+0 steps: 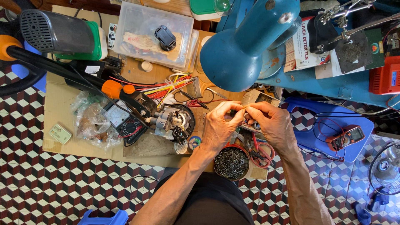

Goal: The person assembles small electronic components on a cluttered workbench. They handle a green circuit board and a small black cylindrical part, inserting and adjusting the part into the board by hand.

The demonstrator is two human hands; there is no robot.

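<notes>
Both hands are up together at the centre of the table, under the blue lamp (246, 46). Left hand (220, 127) and right hand (271, 125) meet fingertip to fingertip, pinched on a small part (243, 111) between them; it's mostly hidden by the fingers, so I can't tell exactly what it is, only that something thin and pale shows at the pinch, possibly a wire end. My read: very light, thin, probably bendy rather than stiff, easy to drop or kink, so a fingertip pinch close to the working end is the right hold, not a full grasp. Just beyond the fingers sits a small open box (257, 98), and thin red leads (196, 101) run left toward a bundle of coloured wires (168, 86). Near side, just below the wrists, a round tin of screws (231, 162) and red-handled pliers (260, 152) lie touching or almost touching each other. Left of the hands there's a stripped motor assembly (173, 121) and an analogue multimeter (121, 118) on cardboard (58, 104). A second meter (346, 137) sits well apart on the right, on a blue stool (362, 125). Far side has a clear plastic box (154, 33). Floor is patterned tile (62, 187).
</notes>
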